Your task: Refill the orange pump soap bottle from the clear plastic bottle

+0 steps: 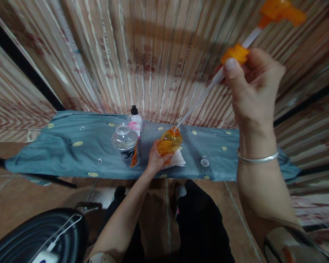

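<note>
The orange bottle [169, 141] is glossy translucent plastic, as is the orange pump head [279, 11] with its smooth white tube [197, 106]. The clear jar [124, 140] looks like shiny plastic (possibly glass). A matt grey-blue cloth [79, 146] covers the surface; the bangle [257, 157] is polished metal.

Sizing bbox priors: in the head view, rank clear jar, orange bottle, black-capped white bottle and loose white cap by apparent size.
1. clear jar
2. orange bottle, close to the jar; partly hidden by the left hand, so those two are unsure
3. black-capped white bottle, partly behind the jar
4. loose white cap, plainly smallest
</note>
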`<state>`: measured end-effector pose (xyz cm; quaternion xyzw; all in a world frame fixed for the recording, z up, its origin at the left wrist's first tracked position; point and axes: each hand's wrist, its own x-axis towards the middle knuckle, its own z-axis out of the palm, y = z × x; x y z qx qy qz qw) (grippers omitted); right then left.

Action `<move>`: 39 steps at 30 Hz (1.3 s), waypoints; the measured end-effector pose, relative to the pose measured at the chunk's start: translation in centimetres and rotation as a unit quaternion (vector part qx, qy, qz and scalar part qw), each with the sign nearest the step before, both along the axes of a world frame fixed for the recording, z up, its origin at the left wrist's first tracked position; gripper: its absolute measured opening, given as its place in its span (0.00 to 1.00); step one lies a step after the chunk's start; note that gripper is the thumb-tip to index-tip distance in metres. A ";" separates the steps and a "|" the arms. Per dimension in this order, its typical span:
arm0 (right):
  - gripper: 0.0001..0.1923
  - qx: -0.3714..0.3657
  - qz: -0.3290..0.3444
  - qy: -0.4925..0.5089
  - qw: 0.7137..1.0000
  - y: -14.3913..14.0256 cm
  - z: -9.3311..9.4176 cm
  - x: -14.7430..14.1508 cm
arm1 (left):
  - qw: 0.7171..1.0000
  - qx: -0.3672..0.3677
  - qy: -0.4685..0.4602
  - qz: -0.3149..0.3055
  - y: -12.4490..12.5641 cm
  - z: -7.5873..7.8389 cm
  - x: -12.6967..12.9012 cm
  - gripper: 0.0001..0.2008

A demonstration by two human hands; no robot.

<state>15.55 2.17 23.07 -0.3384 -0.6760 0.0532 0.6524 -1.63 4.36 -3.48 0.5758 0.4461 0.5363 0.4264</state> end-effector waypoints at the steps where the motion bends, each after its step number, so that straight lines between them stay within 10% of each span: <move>1: 0.21 -0.007 0.009 -0.005 1.000 -0.1 0.0 -0.1 | 1.000 0.000 0.001 0.000 0.0 0.0 0.0 0.36; 14: 0.21 0.003 -0.044 -0.017 0.999 -1.1 -0.3 -0.1 | 1.000 -0.003 -0.003 0.001 -0.1 0.0 0.1 0.36; 19: 0.20 -0.037 0.066 0.059 0.995 -1.4 -0.7 -0.2 | 1.000 -0.009 0.001 -0.001 -0.1 -0.1 0.0 0.36; 28: 0.06 0.126 -0.026 0.121 0.984 0.3 -0.5 9.6 | 1.000 -0.012 -0.004 0.001 -0.4 0.4 -0.4 0.34; 32: 0.15 0.110 -0.157 0.069 0.979 4.4 -5.6 12.3 | 1.000 -0.017 -0.011 -0.006 -0.6 0.6 -0.7 0.34; 35: 0.19 -0.076 -0.333 -0.157 0.927 7.6 -12.3 12.7 | 1.000 -0.025 -0.017 -0.008 -0.7 0.6 -0.8 0.35; 39: 0.15 -0.231 -0.313 -0.370 0.844 9.9 -20.4 12.8 | 0.999 -0.039 -0.031 -0.009 -0.7 0.2 -0.7 0.37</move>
